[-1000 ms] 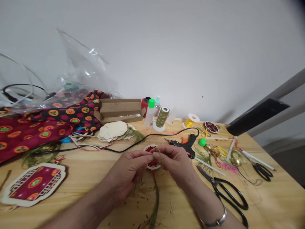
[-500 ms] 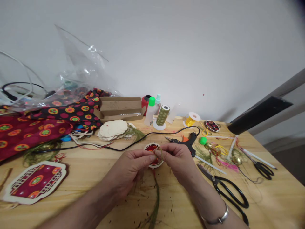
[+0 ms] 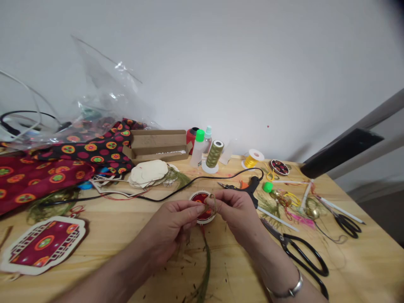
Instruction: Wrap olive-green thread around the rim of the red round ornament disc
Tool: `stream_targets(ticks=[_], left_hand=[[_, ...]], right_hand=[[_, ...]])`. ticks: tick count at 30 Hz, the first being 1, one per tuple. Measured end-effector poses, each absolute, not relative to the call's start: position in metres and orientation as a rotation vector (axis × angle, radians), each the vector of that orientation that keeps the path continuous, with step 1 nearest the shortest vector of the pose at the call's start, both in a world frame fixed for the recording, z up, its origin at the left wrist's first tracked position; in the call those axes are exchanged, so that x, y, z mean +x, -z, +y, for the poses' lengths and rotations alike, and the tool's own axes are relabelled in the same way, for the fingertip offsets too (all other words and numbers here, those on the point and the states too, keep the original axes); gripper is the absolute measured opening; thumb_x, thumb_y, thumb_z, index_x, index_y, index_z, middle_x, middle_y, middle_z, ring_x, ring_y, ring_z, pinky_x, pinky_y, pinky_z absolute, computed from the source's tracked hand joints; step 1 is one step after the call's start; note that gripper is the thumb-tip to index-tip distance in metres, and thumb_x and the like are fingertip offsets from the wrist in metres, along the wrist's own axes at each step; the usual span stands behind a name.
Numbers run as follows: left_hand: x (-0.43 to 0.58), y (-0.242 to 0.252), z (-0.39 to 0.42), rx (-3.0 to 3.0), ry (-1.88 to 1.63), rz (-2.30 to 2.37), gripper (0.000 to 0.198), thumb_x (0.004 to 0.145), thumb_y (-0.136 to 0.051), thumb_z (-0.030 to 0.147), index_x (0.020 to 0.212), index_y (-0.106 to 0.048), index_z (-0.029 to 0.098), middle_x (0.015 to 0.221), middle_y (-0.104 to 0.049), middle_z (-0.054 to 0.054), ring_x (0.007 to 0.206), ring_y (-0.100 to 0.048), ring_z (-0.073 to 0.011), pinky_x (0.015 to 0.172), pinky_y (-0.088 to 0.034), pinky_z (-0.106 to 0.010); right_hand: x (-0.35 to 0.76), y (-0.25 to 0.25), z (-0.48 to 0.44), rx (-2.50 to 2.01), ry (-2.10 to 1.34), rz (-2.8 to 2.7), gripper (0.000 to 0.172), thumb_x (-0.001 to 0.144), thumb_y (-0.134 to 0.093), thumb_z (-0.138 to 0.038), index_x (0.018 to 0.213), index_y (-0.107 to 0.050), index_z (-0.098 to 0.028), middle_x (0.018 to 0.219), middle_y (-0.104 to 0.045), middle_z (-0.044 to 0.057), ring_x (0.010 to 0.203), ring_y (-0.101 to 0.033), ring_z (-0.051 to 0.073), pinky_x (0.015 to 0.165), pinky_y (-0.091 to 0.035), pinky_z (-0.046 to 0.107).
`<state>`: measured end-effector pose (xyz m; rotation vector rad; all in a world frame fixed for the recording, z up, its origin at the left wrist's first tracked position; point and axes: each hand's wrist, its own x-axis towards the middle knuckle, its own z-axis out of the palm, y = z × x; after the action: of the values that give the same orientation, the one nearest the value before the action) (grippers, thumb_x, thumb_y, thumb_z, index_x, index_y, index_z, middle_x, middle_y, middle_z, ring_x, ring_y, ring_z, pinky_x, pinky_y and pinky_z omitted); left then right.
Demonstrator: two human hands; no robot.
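My left hand (image 3: 176, 219) and my right hand (image 3: 237, 215) meet at the table's middle, each with thumb and forefinger pinched. Between them they hold a thin olive cord (image 3: 213, 203), which makes a small loop by the right fingertips. Beneath the fingers lies a round pendant (image 3: 202, 196) with a pale rim and a red patterned centre, partly covered by the hands. From its lower edge a red knot leads to an olive-green thread tassel (image 3: 205, 271) that trails toward me. The exact ends of the cord are hidden by my fingers.
Black scissors (image 3: 304, 252) lie beside my right forearm. Beyond the right hand rests a glue gun (image 3: 252, 189), its black cable running left. A larger lantern-shaped ornament (image 3: 46, 244) lies at left. Thread spool (image 3: 215, 153), bottles (image 3: 198, 151) and cardboard box (image 3: 159, 145) stand by the wall.
Both hands keep their pinch on the cord over the pendant, with only slight finger movement. The whole view has shifted a little.
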<state>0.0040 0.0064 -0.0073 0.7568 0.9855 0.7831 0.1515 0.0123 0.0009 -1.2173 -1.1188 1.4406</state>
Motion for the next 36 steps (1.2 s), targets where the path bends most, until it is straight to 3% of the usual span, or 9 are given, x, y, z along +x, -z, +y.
stream_targets(ticks=[3, 8, 15, 20, 23, 26, 28, 33, 36], left_hand=[[0.005, 0.006, 0.007, 0.750, -0.767, 0.980, 0.019, 0.067, -0.067, 0.033, 0.066, -0.068, 0.014, 0.041, -0.032, 0.009, 0.039, -0.016, -0.0045, 0.037, -0.007, -0.020], [0.006, 0.004, 0.006, 0.737, -0.764, 0.932, 0.015, 0.068, -0.066, 0.028, 0.068, -0.070, 0.013, 0.045, -0.047, 0.004, 0.039, -0.022, -0.0041, 0.038, -0.010, -0.020], [0.002, 0.008, 0.006, 0.720, -0.755, 0.942, 0.018, 0.068, -0.066, 0.031, 0.070, -0.069, 0.013, 0.042, -0.032, 0.008, 0.040, -0.015, -0.0042, 0.039, -0.008, -0.021], [0.002, 0.010, 0.005, 0.729, -0.756, 0.950, 0.019, 0.068, -0.066, 0.031, 0.071, -0.070, 0.013, 0.044, -0.044, 0.005, 0.038, -0.018, -0.0034, 0.038, -0.009, -0.020], [0.004, 0.008, 0.004, 0.736, -0.785, 0.935, 0.015, 0.069, -0.066, 0.028, 0.071, -0.071, 0.014, 0.049, -0.055, 0.002, 0.038, -0.028, -0.0038, 0.037, -0.015, -0.018], [0.006, 0.003, 0.003, 0.724, -0.819, 0.887, 0.010, 0.068, -0.066, 0.023, 0.070, -0.072, 0.016, 0.061, -0.066, -0.002, 0.052, -0.049, -0.0090, 0.045, -0.030, -0.017], [0.007, -0.001, 0.004, 0.729, -0.831, 0.905, 0.009, 0.067, -0.067, 0.023, 0.068, -0.073, 0.016, 0.063, -0.068, -0.003, 0.058, -0.053, -0.0120, 0.050, -0.035, -0.018], [0.007, -0.005, 0.004, 0.798, -0.827, 1.038, 0.007, 0.064, -0.069, 0.021, 0.063, -0.072, 0.016, 0.038, -0.050, 0.004, 0.038, -0.038, -0.0069, 0.040, -0.026, -0.019], [0.006, -0.001, 0.004, 0.794, -0.848, 1.033, 0.006, 0.065, -0.068, 0.021, 0.064, -0.072, 0.016, 0.039, -0.051, 0.005, 0.036, -0.032, -0.0044, 0.038, -0.022, -0.018]], right_hand=[[0.152, -0.002, 0.012, -1.212, -1.448, -1.109, 0.010, 0.063, -0.068, -0.024, 0.063, -0.067, -0.014, 0.057, -0.063, 0.001, 0.053, -0.053, 0.011, 0.055, -0.043, 0.025], [0.152, -0.003, 0.011, -1.212, -1.455, -1.090, 0.009, 0.062, -0.068, -0.022, 0.061, -0.067, -0.014, 0.056, -0.063, 0.001, 0.052, -0.054, 0.011, 0.054, -0.043, 0.025], [0.152, -0.005, 0.010, -1.222, -1.465, -1.116, 0.011, 0.061, -0.069, -0.025, 0.063, -0.067, -0.014, 0.060, -0.066, 0.003, 0.055, -0.056, 0.013, 0.057, -0.045, 0.026], [0.152, -0.006, 0.010, -1.200, -1.475, -1.086, 0.012, 0.061, -0.069, -0.025, 0.061, -0.066, -0.014, 0.058, -0.065, 0.002, 0.053, -0.055, 0.012, 0.055, -0.045, 0.025], [0.152, -0.005, 0.011, -1.200, -1.480, -1.087, 0.013, 0.061, -0.069, -0.025, 0.062, -0.066, -0.013, 0.059, -0.065, 0.003, 0.054, -0.056, 0.012, 0.056, -0.045, 0.026], [0.153, -0.006, 0.011, -1.200, -1.480, -1.086, 0.013, 0.061, -0.069, -0.026, 0.063, -0.066, -0.013, 0.058, -0.065, 0.003, 0.055, -0.056, 0.013, 0.056, -0.045, 0.026], [0.153, -0.006, 0.011, -1.197, -1.480, -1.084, 0.013, 0.061, -0.069, -0.026, 0.062, -0.066, -0.013, 0.058, -0.064, 0.002, 0.054, -0.055, 0.012, 0.056, -0.045, 0.026], [0.151, -0.006, 0.010, -1.202, -1.474, -1.086, 0.011, 0.060, -0.070, -0.024, 0.060, -0.066, -0.014, 0.058, -0.064, 0.002, 0.053, -0.054, 0.011, 0.055, -0.044, 0.024], [0.152, -0.005, 0.010, -1.212, -1.474, -1.114, 0.011, 0.062, -0.069, -0.026, 0.063, -0.068, -0.014, 0.059, -0.065, 0.002, 0.055, -0.055, 0.012, 0.056, -0.044, 0.025]])
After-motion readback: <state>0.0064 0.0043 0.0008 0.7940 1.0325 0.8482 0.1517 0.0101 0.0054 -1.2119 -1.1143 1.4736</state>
